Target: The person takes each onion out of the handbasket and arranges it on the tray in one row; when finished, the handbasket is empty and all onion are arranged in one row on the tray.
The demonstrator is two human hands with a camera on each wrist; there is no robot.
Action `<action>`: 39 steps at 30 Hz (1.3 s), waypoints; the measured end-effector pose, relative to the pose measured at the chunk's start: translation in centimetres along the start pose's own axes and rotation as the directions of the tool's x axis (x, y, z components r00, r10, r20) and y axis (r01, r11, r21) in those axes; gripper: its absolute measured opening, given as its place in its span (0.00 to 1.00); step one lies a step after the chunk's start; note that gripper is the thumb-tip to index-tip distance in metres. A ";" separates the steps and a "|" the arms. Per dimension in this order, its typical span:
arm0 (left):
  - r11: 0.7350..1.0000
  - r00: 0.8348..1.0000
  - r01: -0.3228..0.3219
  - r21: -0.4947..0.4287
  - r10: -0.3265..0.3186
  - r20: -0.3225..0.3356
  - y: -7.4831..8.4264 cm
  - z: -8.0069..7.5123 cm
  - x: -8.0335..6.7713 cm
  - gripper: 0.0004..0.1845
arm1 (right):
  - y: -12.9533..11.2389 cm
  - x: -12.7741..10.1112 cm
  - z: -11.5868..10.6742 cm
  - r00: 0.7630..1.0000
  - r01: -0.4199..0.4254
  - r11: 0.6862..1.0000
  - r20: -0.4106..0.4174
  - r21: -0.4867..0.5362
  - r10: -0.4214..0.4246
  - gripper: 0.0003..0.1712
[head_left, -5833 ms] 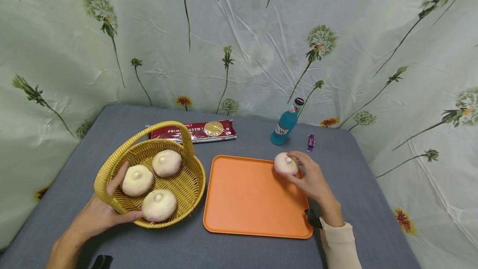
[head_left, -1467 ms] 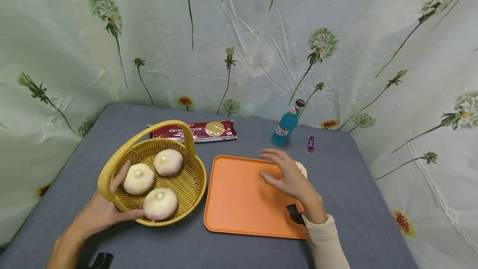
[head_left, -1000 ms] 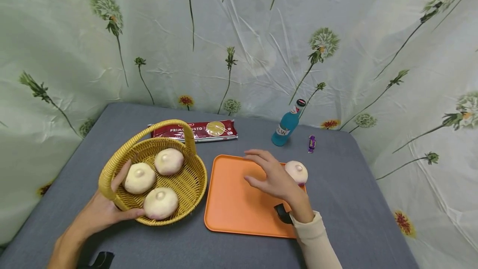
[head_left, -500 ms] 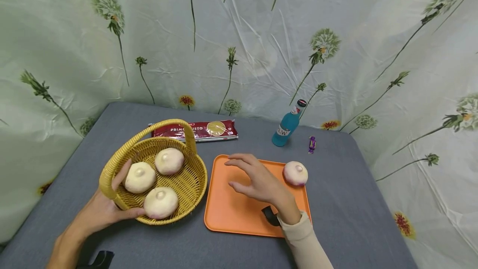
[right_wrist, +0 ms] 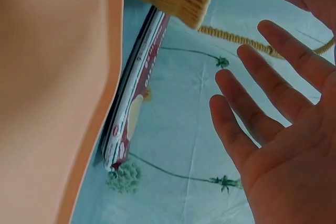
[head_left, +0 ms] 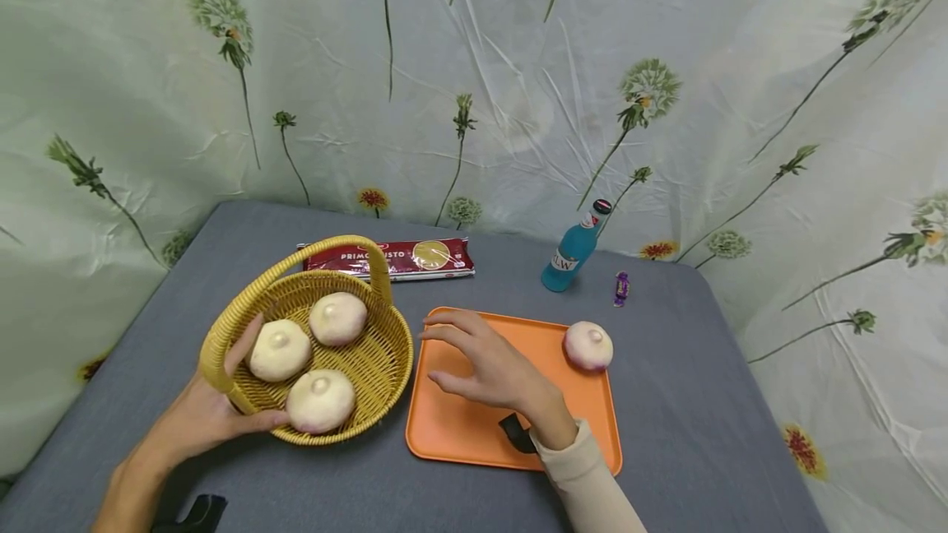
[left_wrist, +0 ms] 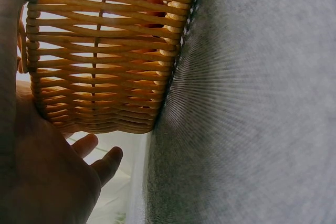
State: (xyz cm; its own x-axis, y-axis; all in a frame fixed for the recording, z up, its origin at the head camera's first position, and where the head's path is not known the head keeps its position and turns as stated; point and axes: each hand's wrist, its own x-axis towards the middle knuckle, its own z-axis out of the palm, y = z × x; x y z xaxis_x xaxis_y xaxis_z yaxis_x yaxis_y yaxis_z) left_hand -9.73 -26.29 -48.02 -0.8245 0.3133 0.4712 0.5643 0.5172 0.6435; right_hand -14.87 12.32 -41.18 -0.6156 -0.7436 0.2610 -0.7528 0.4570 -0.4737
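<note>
My left hand holds the yellow wicker basket by its near left side, thumb on the rim; in the left wrist view some fingers stick out past the weave. Three pale, nubbed turnips lie inside. Over the left part of the orange tray, my right hand hovers with fingers spread and slightly bent. It holds nothing, and the right wrist view shows its bare palm. Another turnip, purplish low on its side, sits at the tray's far right corner.
Behind the basket lies a red spaghetti packet. A blue bottle stands beyond the tray, with a purple wrapped candy to its right. The grey table ends against a flowered curtain.
My right hand held the turnip at the tray's far right corner, let go of it there, and has moved left across the tray towards the basket. The left hand stays on the basket.
</note>
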 end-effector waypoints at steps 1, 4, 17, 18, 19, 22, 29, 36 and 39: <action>1.000 1.000 0.001 0.000 -0.001 0.001 0.0 0.0 0.0 0.76 | -0.1 0.1 0.1 1.000 0.002 1.000 0.005 0.004 -0.002 0.24; 1.000 1.000 0.005 0.002 -0.005 0.000 0.1 0.0 0.1 0.76 | -0.5 0.3 0.4 1.000 0.007 1.000 0.022 0.021 -0.008 0.24; 0.999 0.999 0.045 -0.014 -0.045 0.007 0.2 0.4 -0.1 0.75 | -1.7 1.5 2.6 0.993 0.104 0.994 0.056 0.028 -0.105 0.25; 0.999 0.999 0.035 -0.013 -0.035 0.008 0.2 0.4 -0.1 0.75 | -1.8 1.6 2.7 0.992 0.109 0.994 0.057 0.028 -0.110 0.25; 1.000 1.000 0.026 -0.012 -0.026 0.007 0.2 0.4 -0.1 0.75 | -1.9 1.7 2.7 0.992 0.113 0.993 0.058 0.030 -0.115 0.25; 1.000 1.000 0.008 -0.008 -0.008 0.006 0.1 0.4 0.1 0.74 | -2.3 2.2 2.9 0.990 0.119 0.992 0.071 0.038 -0.121 0.25; 1.000 1.000 0.030 -0.004 -0.030 -0.002 -0.3 0.4 -0.3 0.75 | -3.0 3.4 3.8 0.980 0.138 0.982 0.123 0.128 -0.154 0.25; 1.000 1.000 0.005 -0.006 -0.005 0.000 -0.4 0.1 -0.3 0.75 | -3.6 4.7 5.3 0.973 0.155 0.981 0.150 0.119 -0.172 0.26; 1.000 1.000 -0.013 -0.007 0.013 0.009 -0.3 0.0 -0.1 0.76 | -3.7 5.3 5.7 0.972 0.170 0.978 0.145 0.122 -0.187 0.26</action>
State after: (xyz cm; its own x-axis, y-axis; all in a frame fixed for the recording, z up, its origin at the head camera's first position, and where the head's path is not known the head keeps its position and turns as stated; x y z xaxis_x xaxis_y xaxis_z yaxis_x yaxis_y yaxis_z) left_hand -9.84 -26.44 -48.27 -0.8173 0.3271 0.4744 0.5754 0.5071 0.6417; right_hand -13.97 3.93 -42.80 -0.4231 -0.8789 0.2203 -0.8126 0.2605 -0.5214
